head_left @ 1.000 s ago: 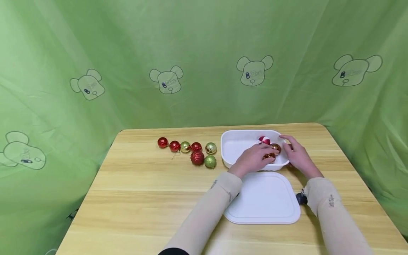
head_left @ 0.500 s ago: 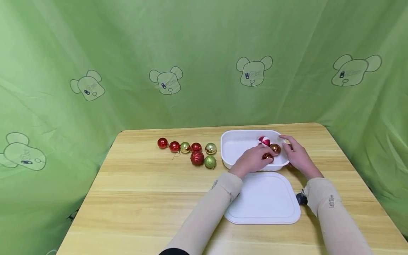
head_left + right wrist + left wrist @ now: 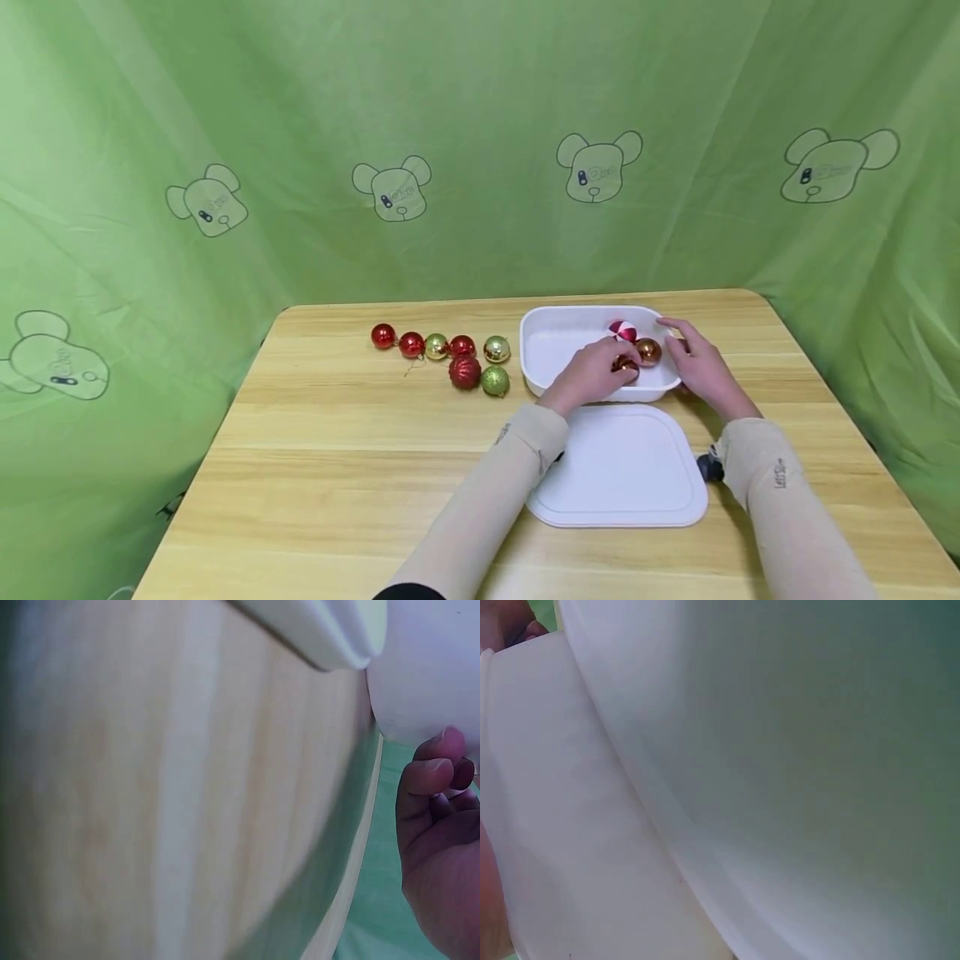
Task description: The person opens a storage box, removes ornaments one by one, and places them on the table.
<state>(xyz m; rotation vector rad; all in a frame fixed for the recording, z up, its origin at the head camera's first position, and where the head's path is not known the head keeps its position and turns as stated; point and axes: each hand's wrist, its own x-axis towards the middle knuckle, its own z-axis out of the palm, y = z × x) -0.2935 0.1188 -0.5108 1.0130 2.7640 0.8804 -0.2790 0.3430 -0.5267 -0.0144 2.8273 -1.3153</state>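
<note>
A white plastic container (image 3: 551, 354) stands at the back right of the table. My left hand (image 3: 588, 375) reaches over its front edge and holds a copper bauble (image 3: 624, 365) between curled fingers near the container's floor. Another copper bauble (image 3: 648, 351) and a red-and-white bauble (image 3: 622, 331) lie beside it inside. On the container's right rim, my right hand (image 3: 702, 371) grips the wall. Curled fingers (image 3: 427, 778) show against the outer wall in the right wrist view. The left wrist view is mostly filled by white plastic surfaces, with the held bauble out of sight.
A white lid (image 3: 618, 467) lies flat in front of the container, under the left forearm. To the left sit several baubles, among them a ridged red bauble (image 3: 465, 372), a glittery green bauble (image 3: 495, 381) and a gold bauble (image 3: 497, 349). A green curtain (image 3: 487, 242) hangs behind the table.
My left hand has shifted slightly left inside the container with the copper bauble, away from the other copper one. The right hand has stayed at the rim.
</note>
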